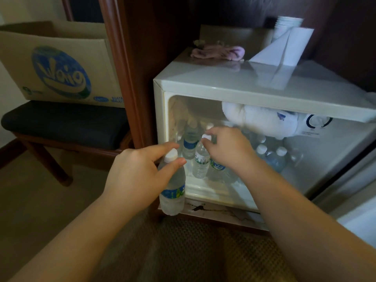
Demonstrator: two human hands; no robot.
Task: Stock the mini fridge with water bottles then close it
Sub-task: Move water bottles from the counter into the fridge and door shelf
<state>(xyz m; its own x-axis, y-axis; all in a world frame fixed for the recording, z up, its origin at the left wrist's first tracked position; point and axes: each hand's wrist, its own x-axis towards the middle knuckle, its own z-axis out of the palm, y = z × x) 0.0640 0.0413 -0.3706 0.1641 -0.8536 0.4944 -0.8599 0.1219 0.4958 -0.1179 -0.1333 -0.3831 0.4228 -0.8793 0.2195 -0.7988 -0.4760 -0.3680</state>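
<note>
Stocking is well under way but not finished, by my reckoning. Fridge [223,82] stands open, its door [345,190] swung out to the right, and several bottles already stand inside on its floor: one at the back left [190,144], two more at the right [273,157], others between that I cannot count for the glare.

Right hand [227,148] reaches into the opening, fingertips pinched on the cap of an upright bottle [201,161] near the front; it looks to be setting that one in place. Left hand [132,176] holds another bottle [173,188] by the neck between thumb and fingers, just outside the fridge at its lower left corner, hanging clear of the floor. So at least that one has yet to go in, and the door is yet to be shut. Whether more bottles wait in the box [59,62] I cannot tell.

A white frosty lump [262,121] hangs under the top of the compartment. On the fridge top lie a pink cloth [218,52], a paper roll [284,49] and stacked cups [289,22]. Fridge sits in a dark wooden cabinet [132,68]. The box rests on a dark padded stool [65,123] at the left, over a carpet [183,251].
</note>
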